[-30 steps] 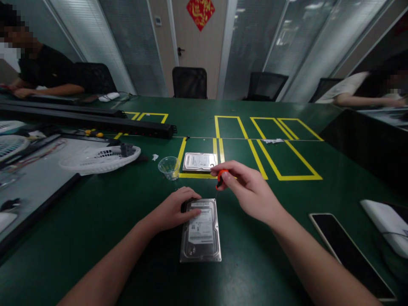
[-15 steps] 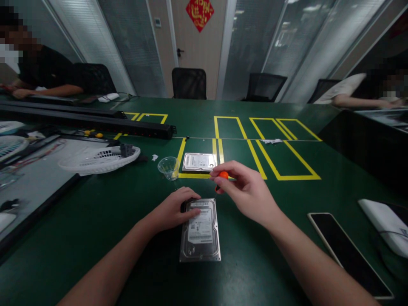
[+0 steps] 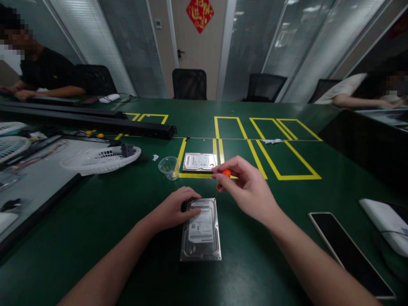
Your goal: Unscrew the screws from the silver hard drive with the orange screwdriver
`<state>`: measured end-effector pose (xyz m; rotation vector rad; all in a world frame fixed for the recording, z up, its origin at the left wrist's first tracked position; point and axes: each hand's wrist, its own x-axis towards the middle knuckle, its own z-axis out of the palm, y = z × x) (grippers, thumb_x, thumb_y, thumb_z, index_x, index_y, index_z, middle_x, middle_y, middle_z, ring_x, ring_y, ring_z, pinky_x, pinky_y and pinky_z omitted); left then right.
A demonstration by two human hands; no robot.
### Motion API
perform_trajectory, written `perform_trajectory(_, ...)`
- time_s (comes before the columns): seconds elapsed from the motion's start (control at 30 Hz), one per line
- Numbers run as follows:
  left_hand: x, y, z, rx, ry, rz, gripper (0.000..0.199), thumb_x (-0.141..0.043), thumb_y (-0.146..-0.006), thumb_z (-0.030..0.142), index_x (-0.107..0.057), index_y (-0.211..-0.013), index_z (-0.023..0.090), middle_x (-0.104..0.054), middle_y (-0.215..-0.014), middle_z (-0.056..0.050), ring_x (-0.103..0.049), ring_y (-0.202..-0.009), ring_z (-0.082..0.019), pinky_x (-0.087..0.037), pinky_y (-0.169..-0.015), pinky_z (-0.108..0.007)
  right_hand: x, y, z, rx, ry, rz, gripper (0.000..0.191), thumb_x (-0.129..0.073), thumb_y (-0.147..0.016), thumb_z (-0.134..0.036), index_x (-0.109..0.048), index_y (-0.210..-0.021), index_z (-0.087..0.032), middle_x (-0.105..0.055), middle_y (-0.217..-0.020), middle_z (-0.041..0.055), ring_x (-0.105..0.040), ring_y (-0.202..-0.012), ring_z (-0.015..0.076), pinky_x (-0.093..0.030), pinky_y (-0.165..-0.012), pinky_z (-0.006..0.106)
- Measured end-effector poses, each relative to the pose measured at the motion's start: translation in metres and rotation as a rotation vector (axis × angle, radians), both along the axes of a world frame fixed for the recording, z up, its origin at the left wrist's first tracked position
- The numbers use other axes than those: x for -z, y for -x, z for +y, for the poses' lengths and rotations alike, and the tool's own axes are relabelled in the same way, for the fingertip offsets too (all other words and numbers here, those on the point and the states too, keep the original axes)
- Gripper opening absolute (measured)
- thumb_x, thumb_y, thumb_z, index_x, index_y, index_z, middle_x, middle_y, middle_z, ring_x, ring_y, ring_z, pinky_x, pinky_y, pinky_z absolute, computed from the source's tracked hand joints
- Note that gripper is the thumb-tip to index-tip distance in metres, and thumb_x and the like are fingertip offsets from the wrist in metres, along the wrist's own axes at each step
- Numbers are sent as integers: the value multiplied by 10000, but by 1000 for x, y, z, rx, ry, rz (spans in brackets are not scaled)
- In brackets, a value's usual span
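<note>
A silver hard drive [image 3: 200, 231] with a white label lies flat on the green table in front of me. My left hand [image 3: 178, 208] grips its upper left side, thumb across the label and fingers around the far edge. Between the thumb and fingers of my right hand [image 3: 250, 191] is a screwdriver [image 3: 226, 173] with an orange and black handle. Its thin shaft points down to the drive's far right corner; whether the tip sits in a screw is too small to tell. Beyond my hands lies a second hard drive [image 3: 199, 162], beside a clear plastic cup [image 3: 169, 168].
Yellow tape rectangles [image 3: 296, 177] mark the table. A phone [image 3: 347, 250] and a white device [image 3: 385, 225] lie at right. Left are a grey panel [image 3: 41, 187], a white fan-like part [image 3: 102, 159] and long black bars [image 3: 127, 124]. Two people sit across the table.
My right hand and the screwdriver have shifted slightly, with the orange handle a little further right. The left hand and the hard drive stay almost in place.
</note>
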<state>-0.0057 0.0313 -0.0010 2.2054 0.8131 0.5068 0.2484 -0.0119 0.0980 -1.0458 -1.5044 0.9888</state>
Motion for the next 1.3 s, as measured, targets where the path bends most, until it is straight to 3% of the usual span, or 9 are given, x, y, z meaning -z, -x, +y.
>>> perform_trajectory(0.07, 0, 0, 0, -1, -1, -3, 288, -735, -1014, 368, -710, -1277, 250, -695, -1224, -79, -651, -1123, -266, -537, -963, -411, -1, -1, 0, -23, -17, -49, 142, -702, -1013, -309, -736, -1108, -208, -738, -1120, 77, -727, -954, 198, -677, -749, 317)
perform_trajectory(0.23, -1, 0, 0, -5, 5, 0, 278, -730, -1015, 376, -716, -1263, 252, -696, -1212, -76, -653, -1105, -264, -540, -940, -406, -3, -3, 1, -79, -2, -83, 274, -508, -1100, -281, -750, -1221, -234, -740, -1205, 76, -733, -896, 158, -681, -821, 340)
perform_trajectory(0.4, -3, 0, -1, -11, 15, 8, 283, -722, -1018, 391, -718, -1262, 249, -702, -1222, -86, -651, -1105, -271, -548, -944, -417, -1, -2, 1, -19, -2, -61, 139, -704, -1011, -316, -736, -1091, -208, -742, -1107, 73, -726, -900, 189, -672, -740, 331)
perform_trajectory(0.53, -2, 0, 0, -10, 14, 9, 286, -728, -1013, 390, -716, -1261, 248, -697, -1229, -86, -652, -1110, -271, -548, -953, -421, 0, -2, 1, -2, 14, -18, 195, -791, -958, -352, -691, -1037, -204, -733, -1077, 69, -724, -874, 191, -654, -672, 312)
perform_trajectory(0.67, 0, 0, 0, -12, 18, 4, 286, -734, -1009, 377, -712, -1263, 248, -693, -1223, -82, -653, -1106, -267, -548, -941, -409, -1, -2, 1, -89, 20, -53, 148, -660, -1046, -338, -709, -1114, -215, -718, -1115, 66, -709, -930, 178, -666, -782, 324)
perform_trajectory(0.8, 1, 0, 0, -10, 7, -15, 294, -734, -1007, 385, -714, -1266, 247, -701, -1217, -85, -651, -1120, -272, -547, -957, -411, -2, -2, 1, -156, 25, -47, 248, -502, -1111, -340, -703, -1212, -235, -707, -1178, 73, -707, -1051, 191, -671, -862, 343)
perform_trajectory(1.03, 0, 0, 0, -11, 13, -4, 297, -741, -1005, 361, -709, -1278, 250, -696, -1236, -86, -654, -1124, -271, -550, -956, -416, -1, 0, -1, -17, 49, -11, 211, -776, -965, -366, -670, -1051, -205, -722, -1060, 72, -740, -917, 206, -675, -740, 332)
perform_trajectory(1.17, -1, 1, -1, -7, 17, -2, 284, -734, -1011, 354, -708, -1273, 248, -690, -1233, -83, -653, -1120, -269, -547, -953, -414, -2, 1, -1, -38, 7, -9, 185, -745, -984, -334, -687, -1110, -213, -726, -1102, 76, -731, -959, 210, -672, -746, 327)
perform_trajectory(1.3, -1, 1, -1, -11, 16, -3, 284, -741, -1008, 354, -709, -1272, 254, -691, -1222, -76, -654, -1109, -264, -543, -950, -411, -2, -1, 0, -105, 5, -65, 195, -582, -1078, -313, -735, -1163, -227, -732, -1143, 66, -720, -958, 185, -672, -803, 332)
